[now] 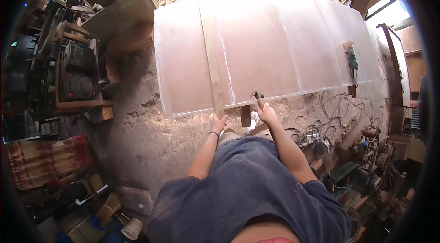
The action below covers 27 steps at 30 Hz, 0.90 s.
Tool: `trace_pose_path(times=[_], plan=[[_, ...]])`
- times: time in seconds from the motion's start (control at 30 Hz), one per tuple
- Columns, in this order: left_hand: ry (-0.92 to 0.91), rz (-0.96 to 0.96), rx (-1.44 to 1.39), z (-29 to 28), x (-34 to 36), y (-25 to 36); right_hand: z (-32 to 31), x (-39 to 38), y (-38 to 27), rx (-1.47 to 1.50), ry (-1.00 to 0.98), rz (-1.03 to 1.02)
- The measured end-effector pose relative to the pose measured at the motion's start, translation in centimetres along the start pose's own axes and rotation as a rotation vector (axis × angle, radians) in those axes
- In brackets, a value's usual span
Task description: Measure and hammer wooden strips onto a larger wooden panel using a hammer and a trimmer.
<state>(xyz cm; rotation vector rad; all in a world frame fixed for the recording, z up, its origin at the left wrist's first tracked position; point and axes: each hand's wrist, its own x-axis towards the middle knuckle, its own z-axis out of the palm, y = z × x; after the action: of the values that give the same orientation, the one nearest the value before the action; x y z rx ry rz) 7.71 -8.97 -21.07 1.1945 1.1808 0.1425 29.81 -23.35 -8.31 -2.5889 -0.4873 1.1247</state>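
Hammer [259, 98] at panel [256, 55] edge; floor [137, 133] below

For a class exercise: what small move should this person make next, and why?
Perhaps bring the hammer left toward the wooden strip: the left hand holds the strip's near end, while the right hand grips the hammer well clear of it.

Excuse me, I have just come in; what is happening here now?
The person's left grip holds the near end of a long, flat, pale wooden strip, which lies across a large, pinkish rectangular panel. The right grip holds a wooden-handled hammer with a dark metal head at the panel's near edge. A green corded power tool lies toward the panel's right end.
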Motion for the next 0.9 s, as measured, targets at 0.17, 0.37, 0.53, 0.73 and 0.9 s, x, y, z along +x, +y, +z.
trace_pose_path(times=[0.17,0.37,0.53,0.73,0.9], plan=[[-0.055,-0.058,0.111,-0.8,1.2,-1.2,0.2,0.7,0.6,-0.015,-0.001,-0.098],[-0.144,-0.169,-0.421,0.3,1.5,1.5,1.3,1.1,5.6,0.063,-0.123,-0.015],[-0.133,-0.213,-0.526,-0.4,0.3,2.2,1.2,-1.6,6.4,-0.006,-0.187,0.082],[-0.156,-0.209,-0.558,-0.2,-0.2,2.1,1.3,-3.7,6.9,-0.116,-0.042,-0.043],[-0.151,-0.205,-0.560,-0.2,0.1,1.6,0.7,-4.6,5.7,-0.006,0.003,-0.160]])
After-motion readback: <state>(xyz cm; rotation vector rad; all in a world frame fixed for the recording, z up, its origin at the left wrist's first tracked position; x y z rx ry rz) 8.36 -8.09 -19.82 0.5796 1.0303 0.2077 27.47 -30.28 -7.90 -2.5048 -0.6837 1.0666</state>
